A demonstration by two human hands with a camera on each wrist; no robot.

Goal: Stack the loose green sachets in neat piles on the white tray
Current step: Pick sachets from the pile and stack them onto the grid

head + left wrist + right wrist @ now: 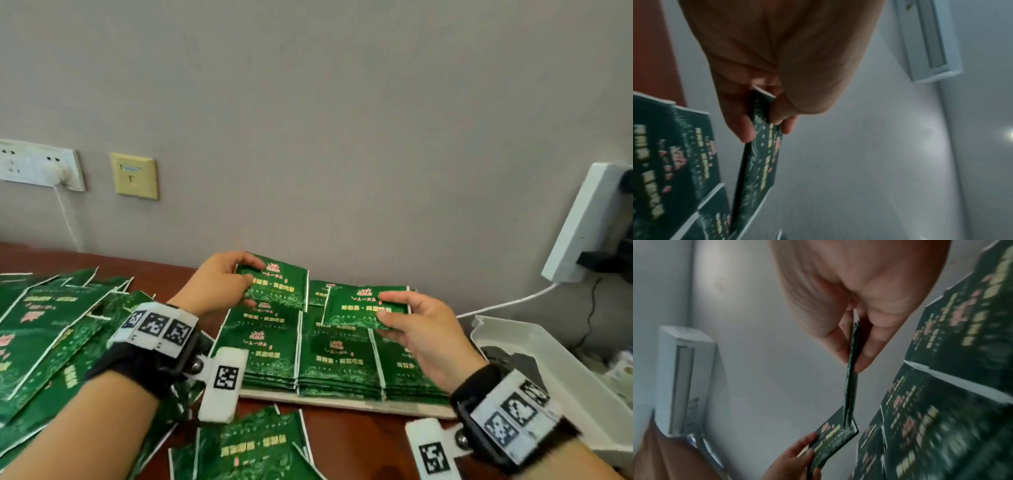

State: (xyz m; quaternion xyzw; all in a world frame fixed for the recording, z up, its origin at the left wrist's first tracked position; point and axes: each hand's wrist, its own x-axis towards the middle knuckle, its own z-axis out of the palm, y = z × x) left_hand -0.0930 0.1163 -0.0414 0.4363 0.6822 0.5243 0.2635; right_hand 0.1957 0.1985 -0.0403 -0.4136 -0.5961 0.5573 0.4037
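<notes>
Green sachets [337, 359] lie in tidy piles on the white tray [342, 404], several piles side by side in near and far rows, their printed faces up. The tray sits on the reddish-brown tabletop [359, 442], close to the grey wall.

The left hand [215, 284] hangs above the far left piles and holds one sachet [277, 286] by its left edge — thumb on top, fingers underneath, the packet tilted a little. In the left wrist view the same grip shows as a pinch on the packet's end [764, 146].

The right hand [421, 329] is over the right side of the tray, pinching a second sachet [359, 306] at its right edge between thumb and fingers; the right wrist view shows this packet edge-on [852, 369] in a narrow grip. Whether either packet touches the pile below it I cannot tell.

A loose heap of sachets [51, 335] covers the tabletop to the left, and a few more [253, 445] lie just near of the tray.

To the right stands a white plastic bin [548, 370]; beyond it a white power strip [582, 222] leans against the wall — on the far left wall, a white socket [37, 164] and a yellowish plate [135, 175].
</notes>
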